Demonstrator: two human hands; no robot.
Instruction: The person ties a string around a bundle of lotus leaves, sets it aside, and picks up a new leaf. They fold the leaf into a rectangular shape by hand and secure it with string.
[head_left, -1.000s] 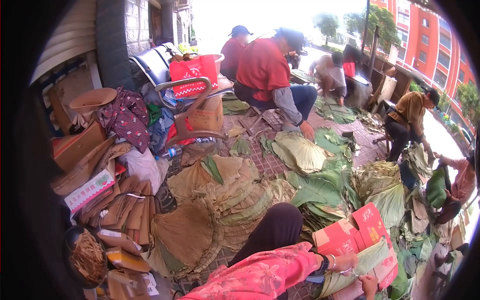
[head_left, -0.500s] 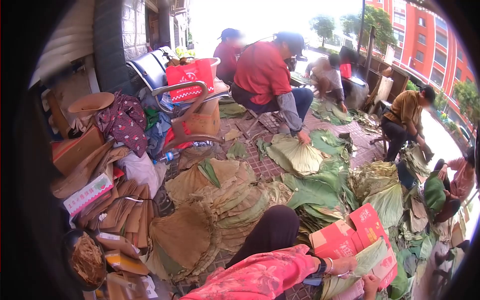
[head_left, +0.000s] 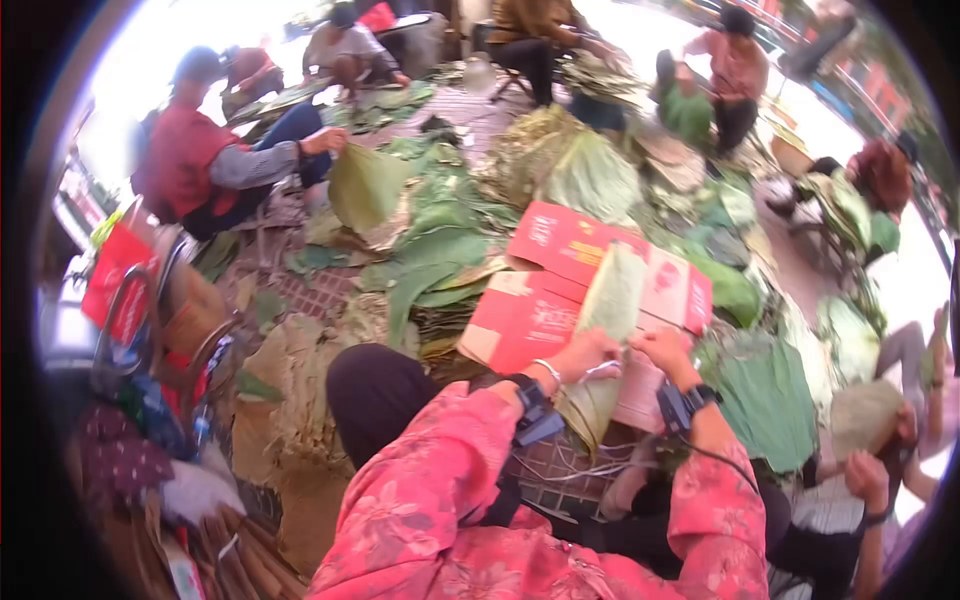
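Outdoor brick paving (head_left: 300, 290) strewn with lotus leaves forms the work area, with several other seated people handling leaves from 10 to 2 o'clock. At centre, a folded green lotus leaf (head_left: 607, 320) lies lengthwise on a flattened red cardboard box (head_left: 540, 300) in front of the wearer's knees. The left hand (head_left: 585, 352) is curled closed on the leaf's near left edge; the right hand (head_left: 667, 350) is likewise closed on its near right edge, so both hands grip the narrow end nearest the body. The leaf already appears folded into a long wedge, its far tip pointing toward 12 o'clock, which suggests that folding is well advanced and that flattening or stacking remains. A pile of loose green leaves (head_left: 430, 250) at 11 o'clock appears unfolded, while browner, fanned leaves (head_left: 300, 400) lie at 8 o'clock. A red bag (head_left: 115, 280) hangs on a chair (head_left: 140, 330) at 9 o'clock.
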